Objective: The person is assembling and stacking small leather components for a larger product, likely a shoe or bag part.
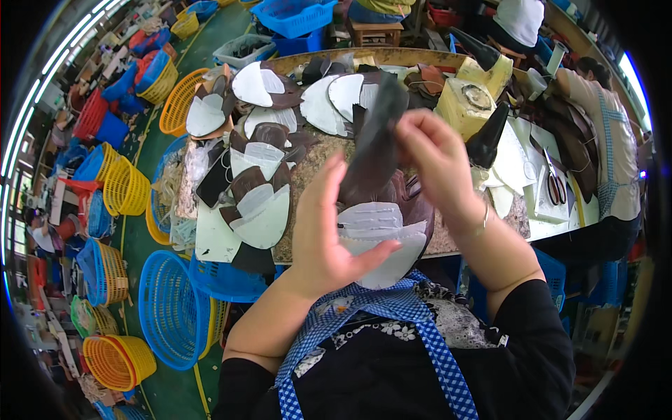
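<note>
The left hand (318,241), near the centre, is open, thumb spread; the right hand (442,157), toward two o'clock, pinches a blurred dark leather piece (374,143) at one between thumb and fingers. At eight stands a blue basket (161,308). Farther, at eleven, a grey tub (241,57) holds dark pieces (246,47), too small to identify; a blue crate (297,22) lies beyond.

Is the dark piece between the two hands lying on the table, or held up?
Held up: the right hand pinches the dark piece by its edge. Blur hides whether it is folded.
</note>
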Demonstrator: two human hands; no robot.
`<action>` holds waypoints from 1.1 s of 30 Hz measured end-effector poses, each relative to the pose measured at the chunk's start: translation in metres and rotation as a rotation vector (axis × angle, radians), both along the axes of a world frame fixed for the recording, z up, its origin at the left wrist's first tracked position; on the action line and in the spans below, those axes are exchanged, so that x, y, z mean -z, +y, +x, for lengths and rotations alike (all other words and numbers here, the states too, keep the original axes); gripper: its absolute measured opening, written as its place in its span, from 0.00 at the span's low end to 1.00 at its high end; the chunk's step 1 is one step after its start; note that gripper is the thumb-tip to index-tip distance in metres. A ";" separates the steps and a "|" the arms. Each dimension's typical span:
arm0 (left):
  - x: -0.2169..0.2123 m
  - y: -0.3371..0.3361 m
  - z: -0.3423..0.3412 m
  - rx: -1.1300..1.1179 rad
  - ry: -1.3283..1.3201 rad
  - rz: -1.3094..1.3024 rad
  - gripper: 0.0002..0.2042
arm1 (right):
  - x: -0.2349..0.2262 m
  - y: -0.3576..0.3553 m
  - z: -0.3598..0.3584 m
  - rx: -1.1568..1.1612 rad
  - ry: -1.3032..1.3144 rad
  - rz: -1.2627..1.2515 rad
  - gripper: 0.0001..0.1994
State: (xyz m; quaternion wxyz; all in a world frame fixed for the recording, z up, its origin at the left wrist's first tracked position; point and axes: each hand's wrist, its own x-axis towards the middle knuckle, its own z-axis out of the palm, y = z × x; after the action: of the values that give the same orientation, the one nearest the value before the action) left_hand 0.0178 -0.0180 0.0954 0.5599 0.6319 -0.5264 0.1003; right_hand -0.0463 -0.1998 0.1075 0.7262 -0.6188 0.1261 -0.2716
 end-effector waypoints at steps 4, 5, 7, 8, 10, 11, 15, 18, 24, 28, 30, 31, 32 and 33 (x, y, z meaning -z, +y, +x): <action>-0.007 0.006 -0.003 -0.078 0.048 0.077 0.20 | -0.008 0.044 -0.033 -0.171 -0.178 -0.207 0.12; -0.008 0.014 0.001 -0.053 0.127 0.123 0.19 | -0.019 0.035 -0.038 -0.022 -0.256 -0.631 0.17; -0.022 0.025 0.004 -0.036 0.140 0.120 0.17 | -0.042 0.023 -0.039 0.174 -0.316 -1.095 0.24; -0.026 0.029 0.008 0.152 0.250 0.232 0.17 | -0.047 0.022 -0.032 0.155 -0.331 -1.072 0.20; -0.027 0.038 0.012 0.376 0.507 0.365 0.14 | -0.051 0.015 -0.030 -0.177 -0.243 -0.945 0.16; -0.023 0.041 0.011 0.370 0.507 0.365 0.14 | -0.052 0.014 -0.030 -0.498 -0.149 -0.803 0.12; -0.014 0.032 -0.001 0.161 0.661 0.168 0.12 | -0.035 0.019 -0.011 -0.107 -0.101 -0.872 0.05; -0.021 0.034 -0.005 -0.049 0.113 -0.145 0.09 | -0.038 0.025 -0.006 -0.040 -0.160 -0.985 0.07; -0.022 0.029 -0.008 0.296 0.993 -0.075 0.06 | -0.042 0.039 -0.011 -0.037 -0.367 -1.196 0.12; -0.018 0.026 -0.008 0.311 1.040 -0.183 0.07 | -0.031 0.037 -0.013 -0.023 -0.458 -1.202 0.16; -0.017 0.025 -0.011 0.287 1.019 -0.184 0.07 | -0.027 0.039 -0.016 -0.064 -0.452 -1.146 0.14; -0.016 0.024 -0.012 0.259 0.993 -0.187 0.07 | -0.026 0.040 -0.018 -0.062 -0.449 -1.146 0.14; -0.015 0.024 -0.011 0.260 0.994 -0.185 0.07 | -0.027 0.042 -0.020 -0.061 -0.398 -1.076 0.15; -0.013 0.023 -0.012 0.244 0.951 -0.173 0.08 | -0.027 0.043 -0.023 -0.057 -0.346 -1.006 0.15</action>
State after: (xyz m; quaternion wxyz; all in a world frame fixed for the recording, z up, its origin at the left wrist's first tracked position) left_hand 0.0060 0.0050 0.1085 0.7962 0.4924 -0.2727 -0.2220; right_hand -0.0689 -0.1563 0.1344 0.3570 -0.8399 -0.1582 -0.3768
